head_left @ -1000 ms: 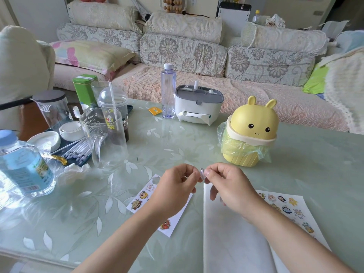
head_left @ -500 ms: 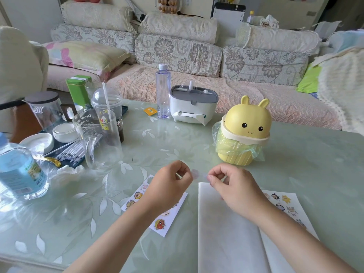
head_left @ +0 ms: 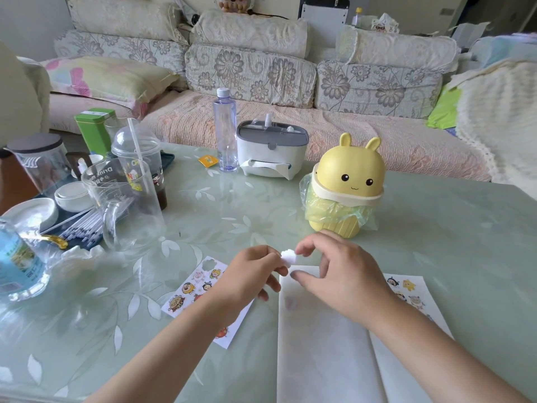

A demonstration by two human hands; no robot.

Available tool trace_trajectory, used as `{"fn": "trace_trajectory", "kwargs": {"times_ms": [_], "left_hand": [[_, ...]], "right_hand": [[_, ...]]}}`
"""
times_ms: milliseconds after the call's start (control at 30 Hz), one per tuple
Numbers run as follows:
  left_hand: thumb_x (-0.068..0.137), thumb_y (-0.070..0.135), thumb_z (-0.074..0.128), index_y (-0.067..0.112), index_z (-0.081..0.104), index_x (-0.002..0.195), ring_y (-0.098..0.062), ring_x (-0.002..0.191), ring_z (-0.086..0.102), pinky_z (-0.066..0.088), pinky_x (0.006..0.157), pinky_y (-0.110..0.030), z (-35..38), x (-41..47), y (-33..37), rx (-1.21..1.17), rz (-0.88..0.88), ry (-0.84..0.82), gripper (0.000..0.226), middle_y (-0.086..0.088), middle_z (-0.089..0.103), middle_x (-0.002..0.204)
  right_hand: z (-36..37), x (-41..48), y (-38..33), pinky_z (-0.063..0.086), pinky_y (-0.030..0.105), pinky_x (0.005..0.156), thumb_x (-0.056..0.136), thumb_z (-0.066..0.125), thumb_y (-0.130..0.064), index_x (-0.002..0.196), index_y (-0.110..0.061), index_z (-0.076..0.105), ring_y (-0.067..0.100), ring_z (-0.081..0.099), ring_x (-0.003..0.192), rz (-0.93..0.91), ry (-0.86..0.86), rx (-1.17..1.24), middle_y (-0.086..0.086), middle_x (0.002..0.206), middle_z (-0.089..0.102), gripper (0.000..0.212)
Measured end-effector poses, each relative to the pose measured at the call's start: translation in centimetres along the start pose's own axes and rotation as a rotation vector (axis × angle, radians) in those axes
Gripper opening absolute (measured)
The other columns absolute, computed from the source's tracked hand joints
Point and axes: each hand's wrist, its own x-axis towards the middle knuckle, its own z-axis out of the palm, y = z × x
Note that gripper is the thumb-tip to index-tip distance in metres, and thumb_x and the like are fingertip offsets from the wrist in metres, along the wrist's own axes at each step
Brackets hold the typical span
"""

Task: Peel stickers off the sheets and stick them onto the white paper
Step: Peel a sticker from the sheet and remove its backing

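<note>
Bench [head_left: 450, 242]: pale green glass top, leaf pattern.
Near edge: white paper [head_left: 319, 344], with the left sticker sheet [head_left: 191, 289] and right sticker sheet [head_left: 412, 295] flanking it.
Middle: yellow bunny bin [head_left: 347, 193], plastic-lined.
Far edge: clear bottle [head_left: 225, 132] beside grey-and-white box [head_left: 271, 152]; orange packet [head_left: 208, 160] nearby.
Left edge: glass jug [head_left: 125, 205], lidded cup [head_left: 139, 167], blue-labelled bottle [head_left: 17, 263].

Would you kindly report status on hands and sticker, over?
Left hand pinches peeled sticker near far edge of white paper. Right hand open, index fingertip beside it. Right forearm over paper.
</note>
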Motion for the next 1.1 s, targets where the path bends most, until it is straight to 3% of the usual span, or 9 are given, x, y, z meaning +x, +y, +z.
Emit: {"fn": "trace_trajectory", "kwargs": {"times_ms": [133,267,333,400,500,633,800,967,1100], "left_hand": [[0.081,0.031,0.069,0.013,0.065,0.083,-0.018,0.064,0.061,0.040,0.057,-0.028,0.3,0.1,0.0,-0.025,-0.027,-0.031,0.019,0.004,0.068,0.079],[0.089,0.022,0.056,0.012,0.065,0.085,-0.020,0.067,0.060,0.042,0.058,-0.030,0.3,0.3,-0.1,-0.085,-0.022,-0.064,0.015,-0.001,0.066,0.083],[0.085,0.033,0.054,0.012,0.065,0.090,-0.022,0.069,0.060,0.042,0.057,-0.030,0.2,0.3,-0.1,-0.156,-0.009,-0.113,0.024,-0.002,0.066,0.086],[0.094,0.041,0.045,0.013,0.063,0.099,-0.024,0.071,0.060,0.042,0.055,-0.029,0.2,0.2,-0.1,-0.238,-0.009,-0.141,0.033,-0.004,0.066,0.091],[0.095,0.044,0.046,0.013,0.064,0.105,-0.023,0.073,0.062,0.043,0.056,-0.029,0.3,0.2,-0.1,-0.225,0.021,-0.118,0.038,-0.004,0.069,0.093],[0.090,0.032,0.061,0.014,0.065,0.086,-0.019,0.068,0.060,0.040,0.058,-0.029,0.7,0.0,0.2,-0.145,0.087,-0.047,0.019,-0.001,0.068,0.083],[0.098,0.018,0.056,0.014,0.063,0.082,-0.016,0.064,0.059,0.040,0.055,-0.026,0.6,0.0,0.4,-0.073,0.147,0.038,0.018,0.003,0.067,0.075],[0.094,0.021,0.056,0.021,0.062,0.077,-0.010,0.062,0.059,0.044,0.058,-0.029,0.4,0.1,0.0,0.183,0.222,0.107,0.018,0.007,0.067,0.071],[0.093,0.026,0.056,0.027,0.062,0.074,-0.013,0.064,0.058,0.044,0.059,-0.031,-0.1,0.1,-0.3,0.310,0.248,0.070,0.020,0.005,0.069,0.072]], "right_hand": [[0.4,0.0,0.3,0.028,0.005,0.057,0.076,0.076,-0.038,0.097,-0.039,0.059,-0.015,0.047,0.066,-0.121,0.069,-0.074,-0.023,0.095,0.054,0.027],[0.8,0.0,0.7,0.032,0.013,0.054,0.082,0.073,-0.035,0.083,-0.037,0.067,0.004,0.051,0.058,-0.142,0.103,-0.023,-0.017,0.090,0.058,0.007],[1.0,0.2,0.3,0.036,0.015,0.054,0.085,0.074,-0.028,0.078,-0.031,0.068,0.009,0.052,0.055,0.013,0.108,0.210,-0.017,0.081,0.062,0.009],[0.7,0.5,-0.1,0.038,0.015,0.052,0.089,0.072,-0.023,0.081,-0.025,0.071,0.006,0.049,0.052,0.285,0.071,0.559,-0.016,0.067,0.063,0.009],[0.4,0.8,-0.6,0.031,0.021,0.043,0.092,0.069,-0.019,0.092,-0.015,0.072,0.013,0.050,0.052,0.603,-0.037,1.012,-0.003,0.074,0.063,0.005],[0.2,1.0,-0.5,0.025,0.021,0.040,0.092,0.068,-0.018,0.094,-0.013,0.072,0.013,0.047,0.050,0.770,-0.090,1.211,-0.001,0.077,0.059,0.006],[0.2,1.0,-0.4,0.026,0.023,0.043,0.093,0.066,-0.022,0.092,-0.014,0.075,0.015,0.049,0.052,0.750,-0.074,1.120,0.000,0.081,0.061,0.012],[-0.1,1.1,-0.1,0.043,0.027,0.057,0.091,0.063,-0.031,0.080,-0.023,0.076,0.014,0.055,0.055,0.554,0.026,0.548,-0.001,0.072,0.066,0.019],[-0.2,1.0,0.2,0.038,0.011,0.048,0.090,0.071,-0.031,0.082,-0.024,0.075,0.004,0.051,0.046,0.408,-0.022,0.565,-0.013,0.056,0.058,0.011]]}}
